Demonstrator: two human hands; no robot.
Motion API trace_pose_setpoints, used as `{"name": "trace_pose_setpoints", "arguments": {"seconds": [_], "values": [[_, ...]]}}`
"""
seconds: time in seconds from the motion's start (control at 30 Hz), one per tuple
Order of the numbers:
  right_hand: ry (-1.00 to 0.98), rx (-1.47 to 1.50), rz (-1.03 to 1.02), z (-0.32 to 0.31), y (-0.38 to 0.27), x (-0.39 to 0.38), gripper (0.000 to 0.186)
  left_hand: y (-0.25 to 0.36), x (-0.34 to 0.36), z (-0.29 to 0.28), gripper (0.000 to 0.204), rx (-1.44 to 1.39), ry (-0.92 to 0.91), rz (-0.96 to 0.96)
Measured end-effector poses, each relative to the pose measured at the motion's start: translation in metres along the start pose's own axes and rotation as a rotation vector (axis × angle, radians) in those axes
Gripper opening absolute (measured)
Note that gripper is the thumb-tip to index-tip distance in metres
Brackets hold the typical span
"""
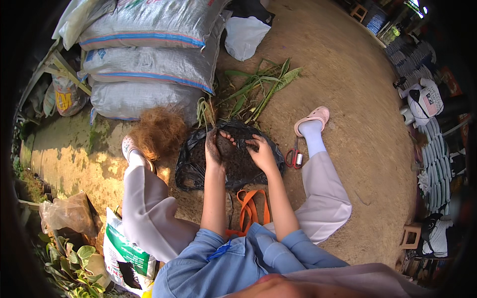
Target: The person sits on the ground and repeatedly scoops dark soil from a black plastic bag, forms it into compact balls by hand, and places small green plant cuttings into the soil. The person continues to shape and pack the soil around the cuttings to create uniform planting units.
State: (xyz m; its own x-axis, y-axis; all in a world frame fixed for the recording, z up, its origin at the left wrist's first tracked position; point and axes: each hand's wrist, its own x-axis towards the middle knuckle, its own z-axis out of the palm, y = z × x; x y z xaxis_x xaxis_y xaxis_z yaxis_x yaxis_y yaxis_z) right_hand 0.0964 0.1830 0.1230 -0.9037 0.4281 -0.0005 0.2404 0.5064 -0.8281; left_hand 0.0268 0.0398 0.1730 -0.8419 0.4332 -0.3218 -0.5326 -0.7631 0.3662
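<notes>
My left hand (213, 149), smeared with dark soil, is closed around the base of a small plant (204, 112) with narrow, drooping leaves. Its fingertips point right, over the soil. Opposite it, my right hand (262, 153) is open, with bent, dirty fingers apart and nothing visible in them. Beneath both hands, dark soil (241, 166) lies in a spread black plastic bag (186, 175) between my legs. Where the plant's lower end meets my left palm is hidden.
Stacked silver sacks (149, 64) rise ahead on the left, with brown fibre (158, 131) below them. Cut green leaves (263, 87) lie beyond the bag. Red-handled scissors (294, 157) lie by my right foot. An orange strap (247, 206) is near my lap, and a fertiliser-type bag (121, 243) stands left.
</notes>
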Motion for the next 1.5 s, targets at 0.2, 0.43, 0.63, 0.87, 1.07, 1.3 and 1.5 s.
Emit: {"name": "trace_pose_setpoints", "arguments": {"seconds": [0.2,0.43,0.63,0.87,1.07,1.3,1.5], "values": [[0.094,0.215,0.005,-0.016,-0.046,-0.006,0.028,-0.004,0.002,-0.005,0.032,-0.004,-0.073,-0.006],[0.354,0.073,-0.597,-0.014,-0.094,-0.017,0.023,-0.027,0.015,-0.021,0.036,0.093,-0.070,-0.016],[0.359,-0.278,-0.621,-0.003,-0.101,-0.005,0.034,-0.034,-0.015,0.015,0.036,0.361,-0.020,0.065],[0.324,0.763,-0.292,-0.021,-0.089,0.007,0.031,-0.038,-0.013,0.026,0.021,-0.029,-0.006,-0.033],[0.599,0.046,-0.435,-0.010,-0.101,-0.003,0.028,-0.041,-0.027,0.045,0.016,0.177,0.150,0.092],[0.406,0.554,-0.148,-0.015,-0.087,0.003,0.025,-0.048,-0.024,0.034,0.018,0.061,0.046,0.042],[0.668,0.261,-0.281,-0.024,-0.084,-0.008,0.025,-0.049,-0.029,0.047,0.030,0.013,-0.026,0.163]]}}
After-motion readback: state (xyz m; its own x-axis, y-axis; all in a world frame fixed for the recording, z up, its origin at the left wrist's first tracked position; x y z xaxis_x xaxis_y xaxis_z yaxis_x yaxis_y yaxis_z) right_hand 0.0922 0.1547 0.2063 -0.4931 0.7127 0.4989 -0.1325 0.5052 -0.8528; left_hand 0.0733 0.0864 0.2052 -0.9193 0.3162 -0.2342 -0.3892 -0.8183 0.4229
